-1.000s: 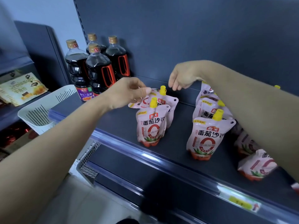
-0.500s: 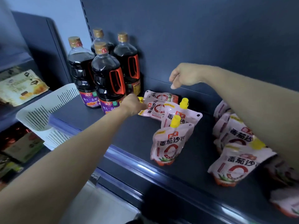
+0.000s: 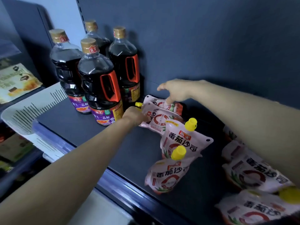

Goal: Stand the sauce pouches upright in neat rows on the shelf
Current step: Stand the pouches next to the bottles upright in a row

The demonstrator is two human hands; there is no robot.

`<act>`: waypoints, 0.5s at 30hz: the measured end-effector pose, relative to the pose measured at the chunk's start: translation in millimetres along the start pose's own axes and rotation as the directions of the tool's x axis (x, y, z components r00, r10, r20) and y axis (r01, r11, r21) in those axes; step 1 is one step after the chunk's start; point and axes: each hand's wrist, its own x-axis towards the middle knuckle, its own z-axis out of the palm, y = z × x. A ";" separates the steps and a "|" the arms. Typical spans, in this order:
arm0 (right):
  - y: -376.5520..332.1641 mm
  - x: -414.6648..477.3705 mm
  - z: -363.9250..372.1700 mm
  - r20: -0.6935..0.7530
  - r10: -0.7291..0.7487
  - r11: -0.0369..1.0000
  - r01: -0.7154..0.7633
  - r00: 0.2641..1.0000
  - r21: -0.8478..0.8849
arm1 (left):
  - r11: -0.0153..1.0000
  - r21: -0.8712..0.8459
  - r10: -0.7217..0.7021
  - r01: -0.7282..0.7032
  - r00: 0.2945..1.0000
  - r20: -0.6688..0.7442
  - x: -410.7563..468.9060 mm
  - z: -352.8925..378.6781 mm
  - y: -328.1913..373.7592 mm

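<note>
Standing at shelf (image 3: 78, 125) left: four dark sauce bottles (image 3: 99, 82). Left hand (image 3: 134, 116) pinching top of flat-lying pouch (image 3: 159, 119) beside bottles. Right hand (image 3: 177, 91) above rear flat pouch (image 3: 164, 103), fingers spread, holding nothing. Two upright pouches (image 3: 180, 143) toward front; more at right, blurred.

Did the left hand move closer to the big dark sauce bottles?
Yes. The left hand reached farther back and left, now closing its grip on a lying white sauce pouch beside the dark brown sauce bottles.
</note>
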 end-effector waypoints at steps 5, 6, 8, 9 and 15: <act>1.5 30.2 13.6 0.041 -0.079 0.991 0.083 0.996 -0.107 | 0.994 -0.093 -0.067 0.060 0.995 -0.077 -0.1 9.0 -3.0; 1.7 36.5 16.3 0.045 -0.099 0.987 0.103 0.994 -0.122 | 0.991 -0.121 -0.072 0.060 0.993 -0.094 0.5 9.5 -5.3; 2.0 48.6 20.5 0.053 -0.137 0.979 0.143 0.989 -0.148 | 0.975 -0.211 -0.096 0.071 0.989 -0.109 0.7 7.1 -11.1; 1.6 54.5 21.7 0.055 -0.153 0.974 0.160 0.987 -0.161 | 0.968 -0.239 -0.114 0.082 0.986 -0.125 1.6 5.6 -14.7; -10.5 84.2 28.3 0.182 -0.142 0.955 0.183 0.973 -0.232 | 0.940 -0.333 -0.137 0.074 0.976 -0.170 -9.8 -1.2 -25.3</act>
